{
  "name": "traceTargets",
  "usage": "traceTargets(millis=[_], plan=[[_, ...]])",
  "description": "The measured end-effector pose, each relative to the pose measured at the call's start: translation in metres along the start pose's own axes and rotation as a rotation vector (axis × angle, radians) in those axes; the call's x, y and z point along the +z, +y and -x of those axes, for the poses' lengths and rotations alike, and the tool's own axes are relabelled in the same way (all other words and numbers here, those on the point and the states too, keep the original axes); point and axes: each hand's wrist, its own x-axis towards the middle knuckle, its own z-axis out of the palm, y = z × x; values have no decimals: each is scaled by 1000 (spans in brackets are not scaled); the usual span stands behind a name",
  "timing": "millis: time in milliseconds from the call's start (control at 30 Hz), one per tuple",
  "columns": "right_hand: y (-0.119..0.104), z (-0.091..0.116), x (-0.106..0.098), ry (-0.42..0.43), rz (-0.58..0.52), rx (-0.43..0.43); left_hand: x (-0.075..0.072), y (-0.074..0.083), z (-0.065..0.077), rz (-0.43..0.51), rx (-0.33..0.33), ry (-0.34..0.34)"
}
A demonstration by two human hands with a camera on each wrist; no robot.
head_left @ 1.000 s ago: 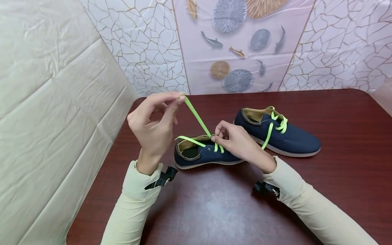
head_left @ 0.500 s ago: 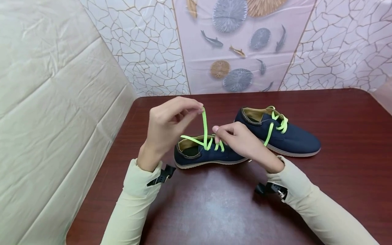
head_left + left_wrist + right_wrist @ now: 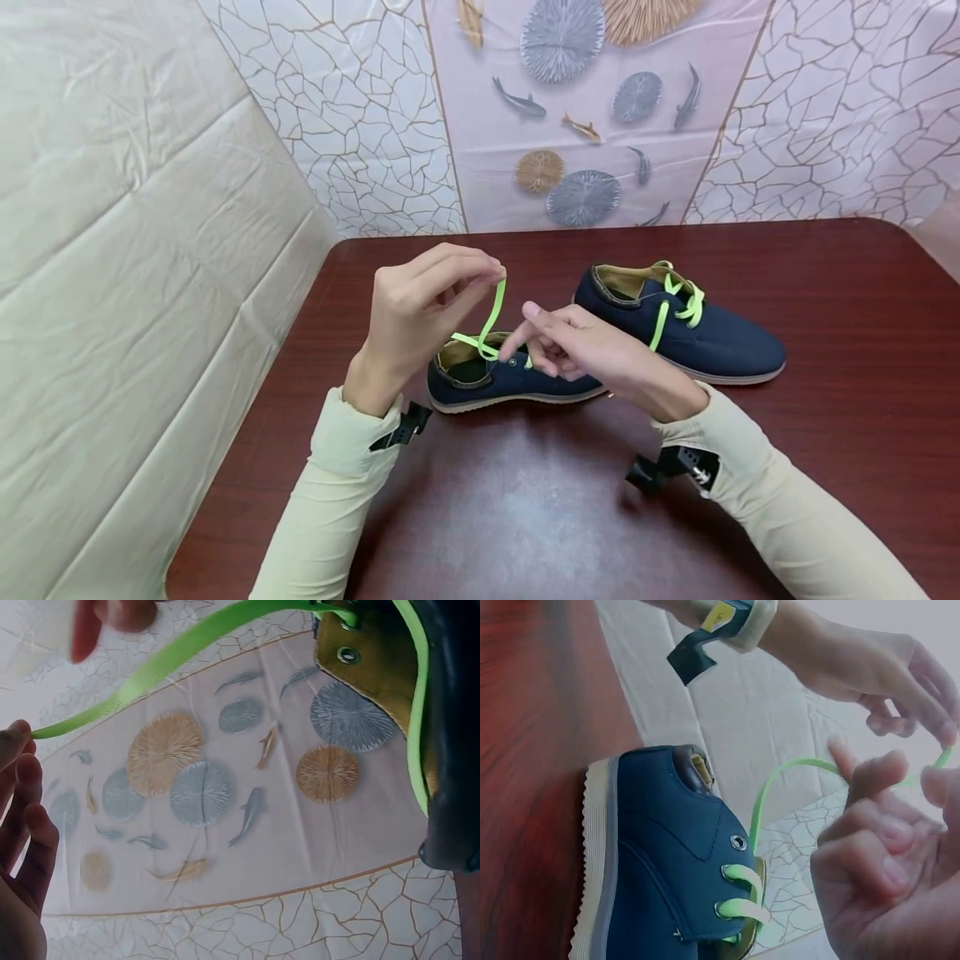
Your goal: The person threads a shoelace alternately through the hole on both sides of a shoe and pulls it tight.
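In the head view my left hand (image 3: 431, 304) pinches a bright green shoelace (image 3: 496, 310) between thumb and fingertips, above a navy shoe (image 3: 517, 388). The lace curves down from there to the shoe's opening. My right hand (image 3: 581, 340) is over the shoe's front, index finger extended toward the lace and the other fingers loosely bent. The right wrist view shows that index finger overlapping the lace (image 3: 765, 787), and a bare top eyelet (image 3: 739, 842) above two laced ones. In the left wrist view the lace (image 3: 142, 679) runs from the fingertips to an eyelet near the shoe's tongue.
A second navy shoe (image 3: 720, 337) with green laces stands behind and to the right on the reddish-brown table (image 3: 517, 508). A pale cloth (image 3: 165, 275) hangs along the left side. Patterned sheeting (image 3: 375, 125) covers the back wall.
My left hand has moved right and down with the lace, which has gone from taut to slack. My right hand's fingers have let go of the lace, and its index finger has straightened.
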Motion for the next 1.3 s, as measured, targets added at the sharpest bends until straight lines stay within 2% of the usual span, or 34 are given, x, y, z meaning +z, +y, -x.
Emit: traceTargets(millis=[100,233,367,500,600,733,833,967,1100,1300], plan=[[0,0,4,63,122,-48,1,0,-1,-25,11,10],[2,-2,17,248,345,-161,1,2,-3,2,20,41],[6,-4,29,379,453,-255,3,6,-6,52,16,71],[11,-8,31,468,479,-318,5,9,-6,95,13,76],[15,-10,26,497,436,-342,8,9,-5,124,6,61],[18,-9,25,435,423,-355,13,9,-4,141,-4,44],[18,-9,29,405,473,-390,16,12,-4,146,0,37],[18,-10,28,518,532,-433,18,14,-4,146,8,17],[20,-12,19,628,563,-408,17,12,1,128,-3,-9],[28,-15,3,676,531,-322,17,0,25,80,-55,-107]])
